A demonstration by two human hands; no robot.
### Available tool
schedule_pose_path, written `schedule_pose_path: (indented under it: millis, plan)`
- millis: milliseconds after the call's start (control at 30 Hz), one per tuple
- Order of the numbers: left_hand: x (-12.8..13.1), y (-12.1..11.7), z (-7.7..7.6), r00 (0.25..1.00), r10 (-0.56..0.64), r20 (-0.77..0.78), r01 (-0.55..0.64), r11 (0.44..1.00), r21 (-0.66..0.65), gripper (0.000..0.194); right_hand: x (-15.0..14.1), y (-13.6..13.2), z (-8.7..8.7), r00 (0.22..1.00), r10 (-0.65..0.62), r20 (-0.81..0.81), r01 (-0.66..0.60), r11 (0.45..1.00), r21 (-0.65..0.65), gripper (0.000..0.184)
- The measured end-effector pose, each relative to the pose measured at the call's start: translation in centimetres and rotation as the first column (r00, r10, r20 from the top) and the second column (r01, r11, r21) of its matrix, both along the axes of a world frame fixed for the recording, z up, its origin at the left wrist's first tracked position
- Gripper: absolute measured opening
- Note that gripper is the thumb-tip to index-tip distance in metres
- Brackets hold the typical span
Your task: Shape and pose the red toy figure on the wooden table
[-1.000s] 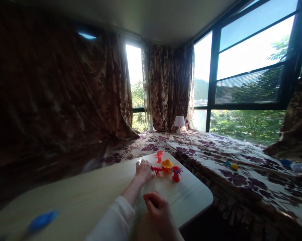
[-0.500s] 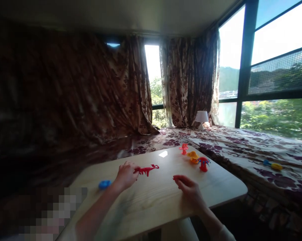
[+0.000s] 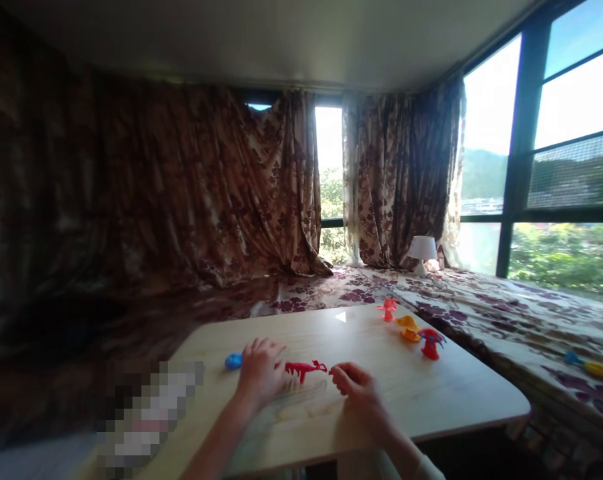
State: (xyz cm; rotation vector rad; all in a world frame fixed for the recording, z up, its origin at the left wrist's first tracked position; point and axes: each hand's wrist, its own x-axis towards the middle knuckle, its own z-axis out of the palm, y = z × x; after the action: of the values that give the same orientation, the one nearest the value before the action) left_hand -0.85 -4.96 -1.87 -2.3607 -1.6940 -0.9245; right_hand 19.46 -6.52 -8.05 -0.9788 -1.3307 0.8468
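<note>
left hand [image 3: 258, 369]: fingers curled, gripping red plastic lizard-like toy [image 3: 304, 368] on pale wooden desk [image 3: 446, 393] | right hand [image 3: 354, 385]: loosely curled, fingertips touching toy's right end | blue plastic piece [image 3: 233, 361]: just left

Bright daylight pours through the tall dark-framed windows [image 3: 556, 147] on the right, floral curtains [image 3: 206, 193] cloak the dim back wall, a small white lamp [image 3: 421, 252] stands on the floral-covered bed [image 3: 506, 307], and the pale wooden tabletop [image 3: 456, 393] sits in front.
</note>
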Motion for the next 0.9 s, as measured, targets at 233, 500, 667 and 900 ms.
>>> schedule_pose_path:
  millis: [233, 500, 667, 900]
  plan:
    - [5.2, -4.8, -3.9, 0.972, -0.049, 0.229, 0.027, 0.995, 0.097, 0.019, -0.6, -0.3, -0.1, 0.995, 0.089, 0.048, -0.09, 0.996, 0.026, 0.039]
    - [6.4, -4.4, -5.8, 0.926, -0.016, 0.376, -0.035, 0.991, 0.127, 0.01, -0.7, -0.9, 0.3, 0.99, 0.103, 0.095, -0.105, 0.994, 0.015, 0.038]
    - [6.4, -4.9, -5.5, 0.916, 0.006, 0.401, -0.049, 0.994, 0.098, 0.01, -0.8, -1.6, 1.0, 0.981, 0.156, 0.112, -0.155, 0.988, -0.018, 0.035]
    - [6.8, -5.1, -5.6, 0.893, 0.052, 0.446, -0.089, 0.994, 0.062, 0.015, -0.9, -1.7, 1.4, 0.988, 0.145, 0.06, -0.142, 0.989, -0.05, 0.033]
